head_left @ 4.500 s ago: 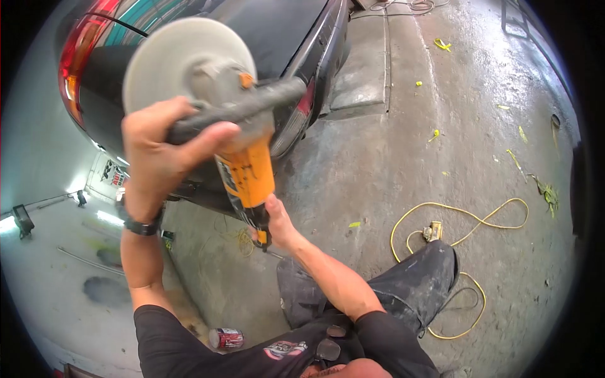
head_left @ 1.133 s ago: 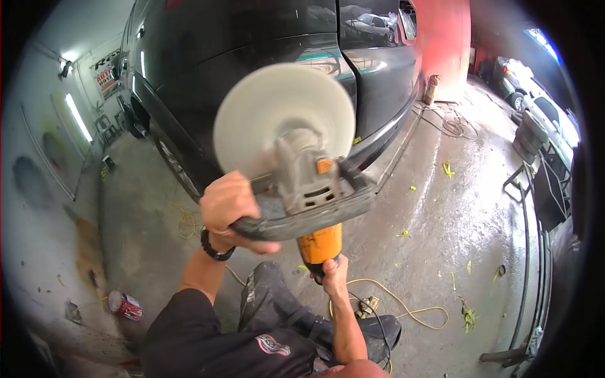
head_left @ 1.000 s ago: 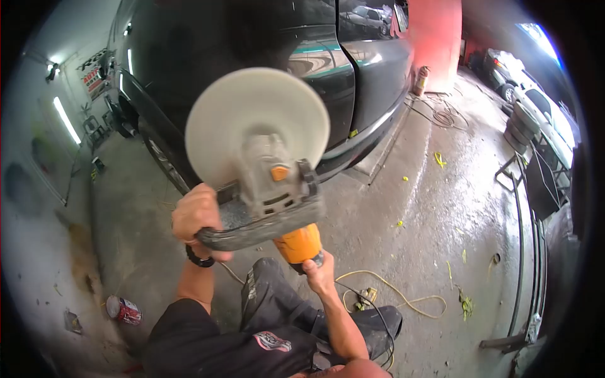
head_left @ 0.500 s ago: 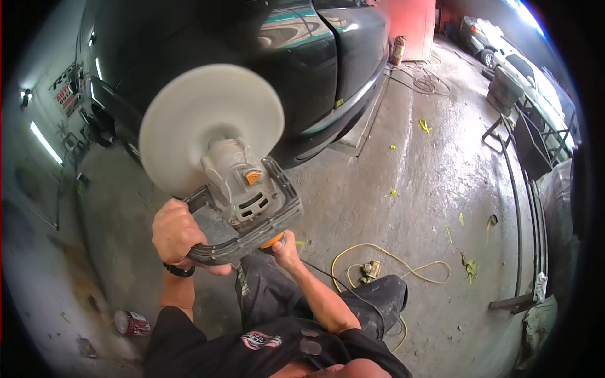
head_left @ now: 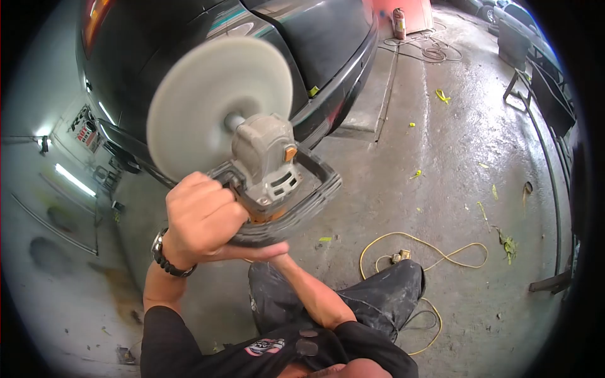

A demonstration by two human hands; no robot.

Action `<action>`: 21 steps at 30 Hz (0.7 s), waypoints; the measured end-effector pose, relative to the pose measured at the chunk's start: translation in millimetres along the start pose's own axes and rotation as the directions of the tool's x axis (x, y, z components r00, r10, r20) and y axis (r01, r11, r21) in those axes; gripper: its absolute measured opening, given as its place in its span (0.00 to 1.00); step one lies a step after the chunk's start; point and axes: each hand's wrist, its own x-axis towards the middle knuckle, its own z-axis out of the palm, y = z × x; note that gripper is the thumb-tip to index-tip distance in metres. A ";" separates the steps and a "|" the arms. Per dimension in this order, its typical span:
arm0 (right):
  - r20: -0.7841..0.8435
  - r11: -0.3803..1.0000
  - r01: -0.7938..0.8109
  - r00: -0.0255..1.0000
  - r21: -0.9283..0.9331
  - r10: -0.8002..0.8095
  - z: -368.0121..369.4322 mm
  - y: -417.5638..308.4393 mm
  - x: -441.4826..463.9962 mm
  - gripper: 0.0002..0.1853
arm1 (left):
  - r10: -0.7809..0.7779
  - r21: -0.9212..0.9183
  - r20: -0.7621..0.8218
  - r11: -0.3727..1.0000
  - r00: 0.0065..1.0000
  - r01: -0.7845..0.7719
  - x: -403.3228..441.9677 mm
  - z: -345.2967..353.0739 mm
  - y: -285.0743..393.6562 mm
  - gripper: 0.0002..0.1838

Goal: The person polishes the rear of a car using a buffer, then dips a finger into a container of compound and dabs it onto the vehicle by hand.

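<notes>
**Left hand locked on the loop, pad towards the car**

Head view, the only one — and the left hand is closed around the side of the black loop handle, fingers curled over, thumb stretched out along the near side. That frame seems shaped to give the knuckles a firm hold behind the pad, clear of its rim. The power tool is up in front of the chest, its pale round pad leading, the working face turned away towards the dark car. Do they touch? The pad itself hides that, so no call there.

Now the right forearm, reaching up behind the handle — but the right hand is masked, so I cannot tell how it is gripping, or what.

Down on the floor, a yellow cord loops out beside the knee, its small block just beyond it. Lying off to that side, it probably keeps slack clear of the pad. Farther back, a fire extinguisher stands upright beside a coiled line.
</notes>
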 end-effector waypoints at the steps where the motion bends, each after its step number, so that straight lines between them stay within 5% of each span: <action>1: -0.001 0.999 0.028 1.000 0.040 -0.028 0.6 2.7 0.8 0.56 | 0.010 -0.001 0.016 1.000 1.000 -0.010 9.4 2.9 2.0 0.34; 6: 0.037 0.968 0.110 0.992 0.224 -0.121 3.0 -22.6 15.6 0.56 | 0.034 -0.006 0.005 0.999 0.999 -0.034 55.7 24.3 2.6 0.31; 7: -0.051 0.992 0.069 0.997 0.105 -0.064 9.0 -34.2 15.3 0.63 | 0.037 -0.010 -0.014 0.999 0.999 -0.038 60.3 27.7 2.8 0.31; 9: 0.131 0.966 0.119 0.980 0.230 -0.152 -11.7 -27.0 22.3 0.52 | 0.041 -0.020 -0.014 0.999 0.999 -0.041 56.1 31.2 -0.9 0.30; 17: -0.084 0.983 0.074 0.993 -0.168 -0.089 -9.1 15.4 1.9 0.54 | 0.000 -0.047 0.028 0.999 1.000 0.001 -22.9 -2.3 -5.6 0.33; 21: -0.163 0.948 0.049 0.981 -0.314 -0.105 -5.8 29.6 2.0 0.55 | -0.079 -0.197 -0.084 0.978 0.993 0.061 -78.7 -9.6 -19.4 0.34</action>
